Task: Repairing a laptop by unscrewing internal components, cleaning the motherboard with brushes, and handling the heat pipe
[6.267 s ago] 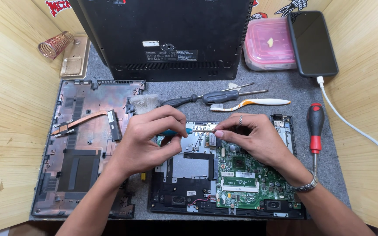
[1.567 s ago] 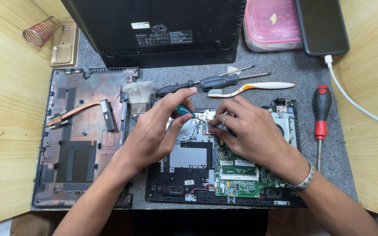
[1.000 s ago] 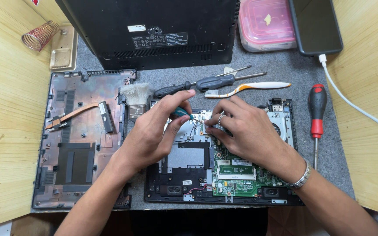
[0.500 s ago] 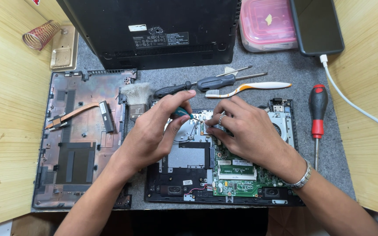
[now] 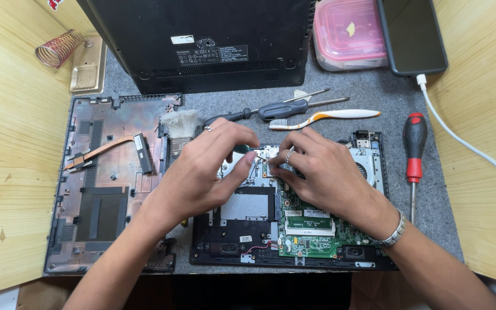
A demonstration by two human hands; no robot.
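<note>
The laptop (image 5: 294, 229) lies opened, cover (image 5: 110, 183) off; left hand (image 5: 202, 172) pinches a teal tool (image 5: 241, 149), right hand (image 5: 317, 169) fingertips press the board (image 5: 311, 235), nothing held

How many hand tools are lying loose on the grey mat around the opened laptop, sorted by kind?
Screwdrivers: 3, namely the red-and-black-handled screwdriver and two black-handled screwdrivers
Toothbrushes: 1, the white-and-orange toothbrush
Bristle brushes: 1, the pale paintbrush
Total: 5

Toothbrush (image 5: 340, 115), red screwdriver (image 5: 414, 150), pink box (image 5: 345, 31).
</note>
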